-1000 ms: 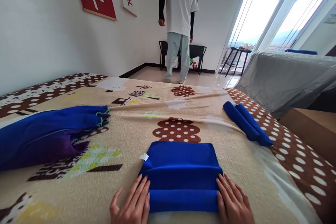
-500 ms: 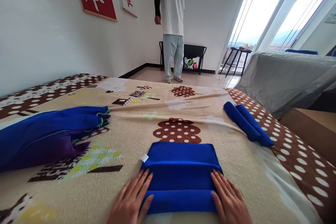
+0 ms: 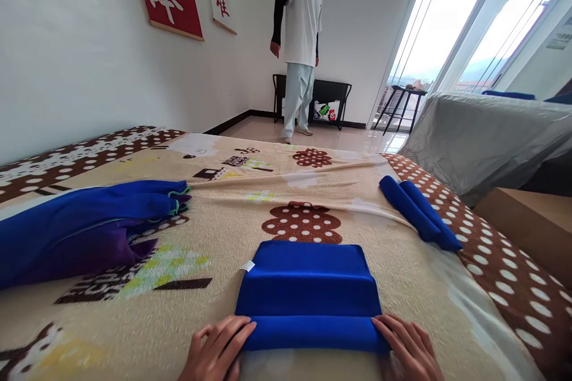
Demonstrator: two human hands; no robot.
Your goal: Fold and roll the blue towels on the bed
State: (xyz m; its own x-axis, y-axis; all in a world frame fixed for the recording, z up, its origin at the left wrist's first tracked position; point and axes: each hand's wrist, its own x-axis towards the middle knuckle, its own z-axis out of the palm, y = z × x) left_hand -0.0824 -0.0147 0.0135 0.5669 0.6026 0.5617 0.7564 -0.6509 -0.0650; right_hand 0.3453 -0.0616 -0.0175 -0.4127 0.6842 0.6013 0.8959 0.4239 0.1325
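A blue cloth (image 3: 308,292) lies on the patterned blanket (image 3: 214,226) right in front of me, its near edge folded over into a flat roll. A small white tag (image 3: 247,265) sticks out on its left side. My left hand (image 3: 218,348) grips the left end of the folded edge, fingertips on top and the thumb mostly hidden underneath. At the right end, my right hand (image 3: 409,345) pinches the fold in the same way, its thumb hidden.
Left of me lies a heap of blue and purple cloths (image 3: 89,226). Two rolled blue cloths (image 3: 417,211) rest on the right. Beyond the blanket a person (image 3: 301,41) stands by a black rack (image 3: 333,92). A cardboard box (image 3: 527,220) and a plastic-covered piece of furniture (image 3: 491,131) are at right.
My hands have gone from lying flat along the cloth's sides to gripping the ends of its folded near edge. The person in the background has turned toward the right.
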